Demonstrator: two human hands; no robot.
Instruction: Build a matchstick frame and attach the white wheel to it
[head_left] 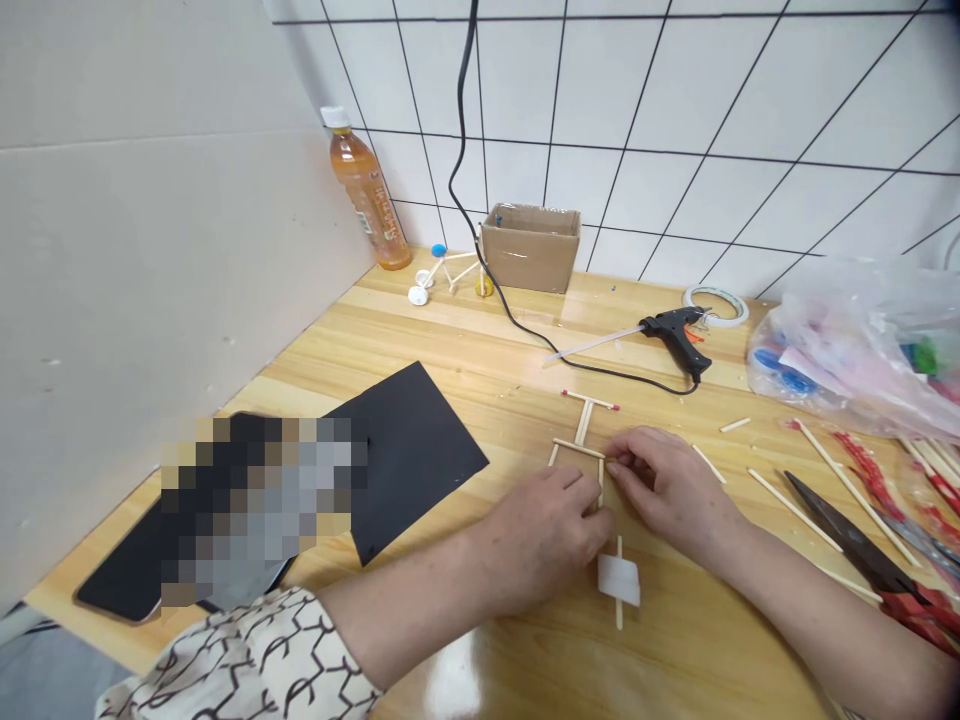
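Stick frame [583,420] lies flat on the tabletop [675,640], pinched between left hand [544,535] and right hand [664,490]; if they press too strong, the thin joints [579,445] could break or slip apart.

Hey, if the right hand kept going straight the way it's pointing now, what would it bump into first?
The upright wooden stick right at the fingertips of the right hand. The hand may be touching it, though depth makes that hard to tell. The left hand lies just beyond it.
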